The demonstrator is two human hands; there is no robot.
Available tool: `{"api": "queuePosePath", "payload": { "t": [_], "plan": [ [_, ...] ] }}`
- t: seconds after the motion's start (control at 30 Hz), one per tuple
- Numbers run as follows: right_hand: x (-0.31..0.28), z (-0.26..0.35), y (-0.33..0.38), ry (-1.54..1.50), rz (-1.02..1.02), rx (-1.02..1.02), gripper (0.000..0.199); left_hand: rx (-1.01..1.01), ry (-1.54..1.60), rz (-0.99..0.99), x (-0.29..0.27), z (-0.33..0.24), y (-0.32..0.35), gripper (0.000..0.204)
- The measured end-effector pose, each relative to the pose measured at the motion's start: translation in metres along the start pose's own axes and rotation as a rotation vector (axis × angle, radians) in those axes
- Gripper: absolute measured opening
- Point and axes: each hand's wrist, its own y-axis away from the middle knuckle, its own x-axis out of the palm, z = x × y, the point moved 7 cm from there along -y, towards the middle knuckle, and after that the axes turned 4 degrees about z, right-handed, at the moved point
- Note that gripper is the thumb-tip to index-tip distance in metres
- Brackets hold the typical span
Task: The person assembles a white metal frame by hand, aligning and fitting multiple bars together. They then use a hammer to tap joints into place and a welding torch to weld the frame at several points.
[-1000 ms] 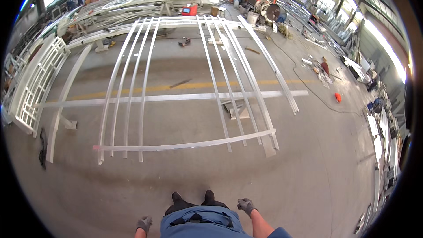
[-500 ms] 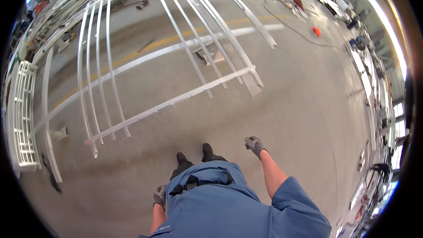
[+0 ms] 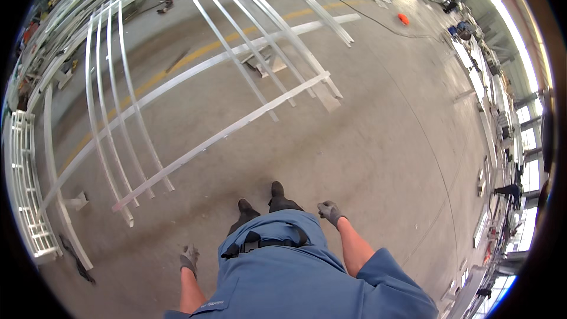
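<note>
My left hand, in a grey work glove, hangs beside my left hip with its fingers apart and nothing in it. On the other side my right hand, gloved alike, is held out past my hip with its fingers curled in; no object shows in it. Neither hand touches anything. In front of my feet, long silvery metal bars lie side by side across a nearer crosswise bar and a farther crosswise beam. More parallel bars rest farther right.
A white barred frame stands at the far left, beside a long pale beam and a dark strip on the floor. A cable and an orange object lie ahead right. Piled materials line the right side.
My left hand has swung outward from my hip and its fingers have spread. My right hand has come slightly inward and lower. The bars have shifted left in view as my head turned.
</note>
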Motion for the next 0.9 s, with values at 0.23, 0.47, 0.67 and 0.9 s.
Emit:
{"api": "queuePosePath", "payload": {
  "t": [0.23, 0.47, 0.67, 0.9],
  "plan": [
    [-0.013, 0.013, -0.061, 0.009, 0.038, -0.11, 0.031, 0.183, 0.038, 0.045, 0.058, -0.088, 0.011, 0.029],
    [-0.023, 0.064, -0.107, 0.096, 0.157, -0.014, 0.037, 0.129, -0.21, -0.109, 0.09, -0.064, 0.032, 0.053],
    [-0.079, 0.128, -0.167, 0.237, 0.182, -0.005, 0.037, -0.071, -0.157, -0.113, 0.147, -0.02, 0.058, 0.057],
    [-0.1, 0.225, -0.211, 0.287, 0.181, -0.135, 0.038, -0.008, -0.094, -0.185, 0.19, -0.034, 0.108, 0.055]
  ]
}}
